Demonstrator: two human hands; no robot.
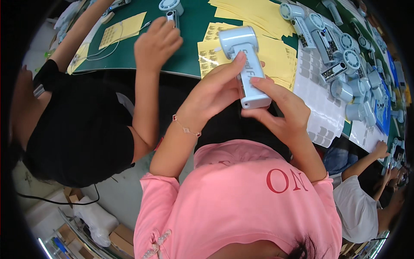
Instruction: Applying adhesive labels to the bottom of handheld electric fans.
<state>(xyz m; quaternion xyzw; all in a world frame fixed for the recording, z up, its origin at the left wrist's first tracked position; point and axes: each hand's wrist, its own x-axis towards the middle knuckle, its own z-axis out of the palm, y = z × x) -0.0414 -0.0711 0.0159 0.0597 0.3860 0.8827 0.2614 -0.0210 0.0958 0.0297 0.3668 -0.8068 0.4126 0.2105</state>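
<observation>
A light-blue handheld fan [252, 80] is held up in front of me, its round head away from me and the end of its handle toward me. My left hand [217, 88] wraps the handle from the left, with the thumb lying along its front. On the right side, my right hand [282, 105] grips the lower end of the handle between thumb and fingers. The fan is above the near edge of the table, close to yellow sticker sheets [276, 58]. Fingers behind the handle are partly hidden.
Many light-blue fans [351, 60] lie piled at the right, beside white sticker sheets [317, 95]. A co-worker's hand [157, 43] at the left touches another fan [172, 17], near a white cable [116, 43]. The table [189, 58] is green. Another person in a white shirt [355, 207] works at the far right.
</observation>
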